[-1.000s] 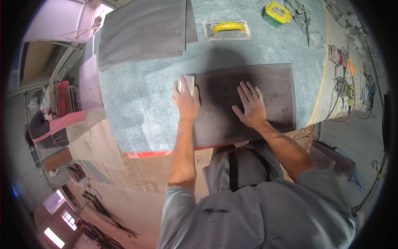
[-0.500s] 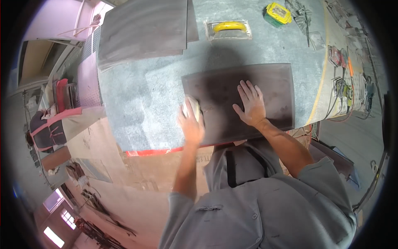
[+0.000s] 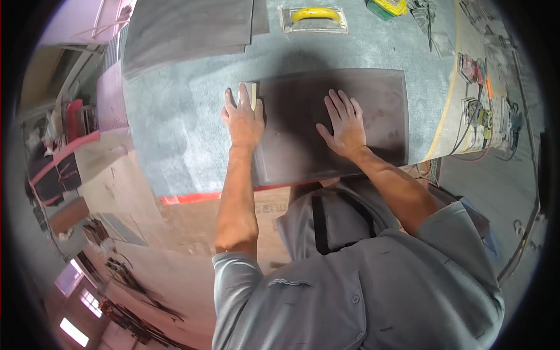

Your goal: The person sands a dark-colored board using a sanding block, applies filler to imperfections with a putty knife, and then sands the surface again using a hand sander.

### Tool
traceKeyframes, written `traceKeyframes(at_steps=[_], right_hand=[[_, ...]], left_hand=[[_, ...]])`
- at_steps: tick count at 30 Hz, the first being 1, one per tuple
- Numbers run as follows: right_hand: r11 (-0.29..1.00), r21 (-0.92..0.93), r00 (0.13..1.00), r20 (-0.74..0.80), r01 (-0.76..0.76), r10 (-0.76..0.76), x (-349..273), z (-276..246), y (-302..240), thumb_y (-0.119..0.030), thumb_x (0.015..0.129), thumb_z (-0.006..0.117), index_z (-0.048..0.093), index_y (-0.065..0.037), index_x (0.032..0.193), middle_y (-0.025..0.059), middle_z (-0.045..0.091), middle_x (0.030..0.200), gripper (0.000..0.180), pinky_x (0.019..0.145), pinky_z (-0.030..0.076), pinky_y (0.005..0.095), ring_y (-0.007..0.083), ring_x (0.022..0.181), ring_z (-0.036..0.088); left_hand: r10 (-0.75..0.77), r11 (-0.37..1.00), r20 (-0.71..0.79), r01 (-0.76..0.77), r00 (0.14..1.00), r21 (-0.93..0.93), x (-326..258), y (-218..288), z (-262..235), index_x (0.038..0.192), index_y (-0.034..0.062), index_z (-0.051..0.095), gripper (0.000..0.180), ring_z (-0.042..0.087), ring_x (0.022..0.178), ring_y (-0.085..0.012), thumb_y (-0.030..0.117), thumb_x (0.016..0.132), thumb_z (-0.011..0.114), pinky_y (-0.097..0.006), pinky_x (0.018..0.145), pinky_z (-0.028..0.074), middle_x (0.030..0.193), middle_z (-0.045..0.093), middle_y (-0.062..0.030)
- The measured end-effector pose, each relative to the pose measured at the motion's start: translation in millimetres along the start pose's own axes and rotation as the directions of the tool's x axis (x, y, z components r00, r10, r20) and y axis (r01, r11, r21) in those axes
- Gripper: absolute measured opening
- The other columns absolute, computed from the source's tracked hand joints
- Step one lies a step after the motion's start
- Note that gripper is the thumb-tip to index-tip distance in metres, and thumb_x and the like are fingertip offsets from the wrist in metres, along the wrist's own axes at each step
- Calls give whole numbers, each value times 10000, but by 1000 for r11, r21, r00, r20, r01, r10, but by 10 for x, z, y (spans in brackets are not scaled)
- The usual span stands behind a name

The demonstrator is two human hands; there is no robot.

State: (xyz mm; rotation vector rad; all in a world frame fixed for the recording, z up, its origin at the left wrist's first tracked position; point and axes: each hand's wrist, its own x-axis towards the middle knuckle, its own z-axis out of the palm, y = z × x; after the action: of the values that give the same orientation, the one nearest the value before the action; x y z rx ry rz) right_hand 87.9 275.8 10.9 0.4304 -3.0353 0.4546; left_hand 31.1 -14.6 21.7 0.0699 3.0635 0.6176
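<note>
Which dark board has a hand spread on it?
The dark board under the right hand, at the near edge of the table. The other boards lie overlapping at the far left, with no hand on them.

From the wearer's head, a single wide fisheye looks steeply down past the grey shirt (image 3: 303,309) onto the worktop (image 3: 175,128) from fairly near, bending straight edges toward its margins
</note>
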Motion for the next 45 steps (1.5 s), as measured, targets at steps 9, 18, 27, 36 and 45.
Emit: traceKeyframes(at_steps=[9, 18, 27, 36, 45], right_hand=[[999, 0, 998, -56, 37, -37, -98, 70, 85, -424, 1036, 657, 497, 8, 1597, 176, 416, 1719, 726, 1304, 243, 571, 374, 1606, 342], [855, 191, 875, -53, 482, -482, -151, -93, 656, -349, 984, 731, 584, -30, 1526, 184, 495, 1650, 646, 1258, 293, 633, 394, 1560, 406], [806, 101, 809, 8, 583, -587, -171, -464, 1727, -275, 957, 758, 558, -52, 1557, 126, 500, 1674, 671, 1273, 313, 573, 351, 1576, 413], [791, 71, 792, 12, 608, -610, -175, -436, 1677, -275, 956, 762, 559, -37, 1558, 158, 526, 1648, 678, 1259, 320, 590, 385, 1557, 433], [796, 62, 796, 20, 602, -604, -149, -403, 1767, -282, 951, 762, 537, -18, 1571, 176, 512, 1652, 711, 1262, 302, 591, 393, 1567, 417]], left_hand=[[-280, 959, 246, 282, 928, 29, -3112, 421, 197, 1685, -44, 342, 702, 292, 1594, -483, 288, 1098, 536, -655, 1294, 178, 1687, 446, -235], [-716, 696, -345, 581, 607, -422, -2515, 1678, 707, 1697, -131, 159, 767, 239, 1623, -513, 156, 1090, 529, -519, 1345, 204, 1771, 206, -351], [-828, 559, -234, 717, 509, -417, -2049, 3668, 1671, 1703, -92, 190, 940, 365, 1506, -546, 311, 1017, 691, -633, 1151, 419, 1779, 250, -287], [-928, 297, -316, 902, 196, -313, -1696, 2630, 1156, 1693, -7, 327, 842, 473, 1403, -468, 441, 1053, 643, -618, 1089, 463, 1760, 360, -164], [-854, 454, -256, 889, 453, 60, -1897, 3455, 1598, 1636, 27, 469, 829, 545, 1233, -397, 431, 955, 713, -521, 973, 455, 1779, 369, -121]])
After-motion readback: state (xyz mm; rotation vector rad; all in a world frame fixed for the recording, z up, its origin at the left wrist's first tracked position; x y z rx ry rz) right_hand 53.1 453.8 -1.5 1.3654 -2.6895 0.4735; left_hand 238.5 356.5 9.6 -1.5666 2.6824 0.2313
